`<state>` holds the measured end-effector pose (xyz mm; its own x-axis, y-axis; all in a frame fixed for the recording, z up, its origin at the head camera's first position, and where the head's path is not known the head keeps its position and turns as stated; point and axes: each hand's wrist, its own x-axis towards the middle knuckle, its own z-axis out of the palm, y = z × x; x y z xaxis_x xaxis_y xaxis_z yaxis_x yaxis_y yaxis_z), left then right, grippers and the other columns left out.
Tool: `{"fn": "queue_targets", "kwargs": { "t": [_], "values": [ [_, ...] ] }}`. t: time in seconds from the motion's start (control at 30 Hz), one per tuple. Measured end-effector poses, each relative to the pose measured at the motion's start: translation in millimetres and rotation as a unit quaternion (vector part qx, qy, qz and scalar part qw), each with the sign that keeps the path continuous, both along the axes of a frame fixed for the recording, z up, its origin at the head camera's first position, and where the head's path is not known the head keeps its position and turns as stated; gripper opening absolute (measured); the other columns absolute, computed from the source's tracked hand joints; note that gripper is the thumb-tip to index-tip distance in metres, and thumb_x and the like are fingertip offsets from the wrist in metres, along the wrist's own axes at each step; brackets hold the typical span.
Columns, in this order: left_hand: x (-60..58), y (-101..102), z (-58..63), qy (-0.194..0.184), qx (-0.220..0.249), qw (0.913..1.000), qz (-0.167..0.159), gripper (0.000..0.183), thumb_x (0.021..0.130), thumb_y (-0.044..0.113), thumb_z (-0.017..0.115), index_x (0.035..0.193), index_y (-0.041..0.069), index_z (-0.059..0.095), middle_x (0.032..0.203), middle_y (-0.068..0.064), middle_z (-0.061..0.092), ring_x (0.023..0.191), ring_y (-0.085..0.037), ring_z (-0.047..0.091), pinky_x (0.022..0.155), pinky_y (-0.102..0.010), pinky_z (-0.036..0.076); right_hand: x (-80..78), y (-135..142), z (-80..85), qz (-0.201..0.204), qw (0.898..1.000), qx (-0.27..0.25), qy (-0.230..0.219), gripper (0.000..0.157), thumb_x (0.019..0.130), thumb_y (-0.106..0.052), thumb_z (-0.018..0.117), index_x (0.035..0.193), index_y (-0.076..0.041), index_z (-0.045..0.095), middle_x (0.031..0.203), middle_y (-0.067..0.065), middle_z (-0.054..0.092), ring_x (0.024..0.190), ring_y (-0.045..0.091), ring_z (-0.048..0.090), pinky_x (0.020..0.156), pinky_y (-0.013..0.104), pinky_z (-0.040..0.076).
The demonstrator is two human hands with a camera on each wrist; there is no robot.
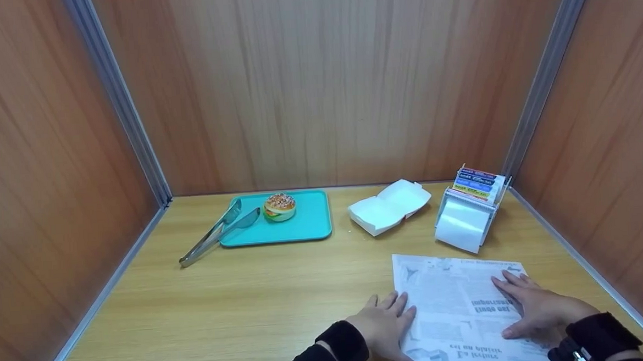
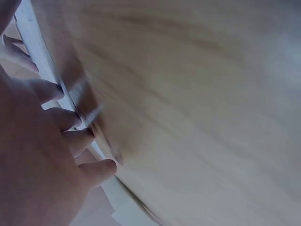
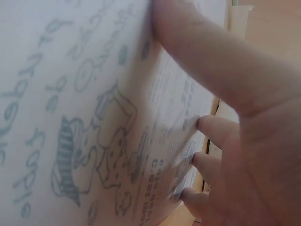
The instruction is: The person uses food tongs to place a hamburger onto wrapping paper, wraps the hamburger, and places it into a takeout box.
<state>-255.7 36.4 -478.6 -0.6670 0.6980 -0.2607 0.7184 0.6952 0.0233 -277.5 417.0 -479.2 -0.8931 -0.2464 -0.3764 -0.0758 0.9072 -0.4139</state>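
Observation:
A sheet of newspaper-print wrapping paper (image 1: 449, 300) lies on the table at the front right, its lettering reversed. My left hand (image 1: 381, 326) rests at the sheet's left edge with the fingers spread, the fingertips touching the margin. On the right part of the sheet is my right hand (image 1: 545, 306), its fingers spread out and fairly straight. Up close in the right wrist view, the fingertips and thumb of the right hand (image 3: 254, 127) touch the printed paper (image 3: 94, 155), which shows a line drawing. Fingers of the left hand (image 2: 42, 150) reach down to the wooden tabletop in the left wrist view.
At the back left, a turquoise tray (image 1: 313, 225) bears a toy hamburger (image 1: 279, 207), with metal tongs (image 1: 214, 235) leaning over its left edge. A white open burger box (image 1: 391, 205) stands right of it, then a label-roll dispenser (image 1: 466, 217). Wooden walls (image 1: 327, 86) enclose the table.

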Motion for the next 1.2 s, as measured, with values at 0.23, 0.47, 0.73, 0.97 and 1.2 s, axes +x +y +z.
{"fn": "queue_targets", "kwargs": {
  "t": [0.23, 0.47, 0.73, 0.97, 1.2],
  "values": [
    [1.9, -10, 1.7, 0.003, 0.003, 1.0000, 0.002, 0.116, 0.082, 0.088, 0.064, 0.171, 0.023, 0.027, 0.178, -0.005, 0.017, 0.164, -0.023, 0.014, 0.130, -0.054, 0.021, 2.8, -12, -0.1, -0.005, 1.000, 0.010, 0.011, 0.125, 0.076, -0.056, 0.093, 0.169, -0.006, 0.026, 0.172, 0.035, 0.005, 0.151, 0.067, -0.003, 0.111, 0.088, 0.006],
    [1.0, -31, 2.7, -0.011, 0.010, 0.9998, 0.011, 0.117, 0.082, 0.086, 0.066, 0.171, 0.022, 0.026, 0.178, -0.006, 0.015, 0.164, -0.023, 0.013, 0.130, -0.054, 0.020, -2.8, -34, 1.8, -0.003, 1.000, 0.019, 0.010, 0.125, 0.075, -0.059, 0.092, 0.169, -0.009, 0.027, 0.172, 0.034, 0.007, 0.153, 0.065, -0.001, 0.113, 0.087, 0.007],
    [1.1, -60, 1.1, -0.041, 0.031, 0.9982, 0.031, 0.116, 0.082, 0.081, 0.071, 0.171, 0.020, 0.027, 0.178, -0.008, 0.013, 0.165, -0.024, 0.010, 0.131, -0.056, 0.017, -7.3, -61, 1.5, 0.036, 0.999, 0.010, 0.035, 0.122, 0.077, -0.056, 0.092, 0.167, -0.005, 0.030, 0.171, 0.036, 0.011, 0.152, 0.067, 0.003, 0.115, 0.085, 0.009],
    [0.4, -79, 0.1, -0.060, 0.038, 0.9962, 0.051, 0.116, 0.081, 0.080, 0.073, 0.170, 0.020, 0.028, 0.178, -0.008, 0.013, 0.165, -0.024, 0.010, 0.130, -0.057, 0.018, -11.3, -81, -2.2, 0.036, 0.999, 0.001, 0.027, 0.123, 0.077, -0.059, 0.090, 0.168, -0.006, 0.028, 0.173, 0.032, 0.009, 0.156, 0.061, 0.002, 0.119, 0.080, 0.006],
    [0.7, -97, -0.7, -0.068, 0.036, 0.9950, 0.064, 0.118, 0.080, 0.081, 0.073, 0.170, 0.019, 0.029, 0.178, -0.009, 0.015, 0.165, -0.026, 0.012, 0.129, -0.059, 0.019, -18.2, -100, -3.8, 0.036, 0.999, 0.006, 0.017, 0.124, 0.076, -0.064, 0.089, 0.169, -0.011, 0.028, 0.175, 0.028, 0.009, 0.158, 0.056, 0.002, 0.121, 0.079, 0.007]
  ]
}}
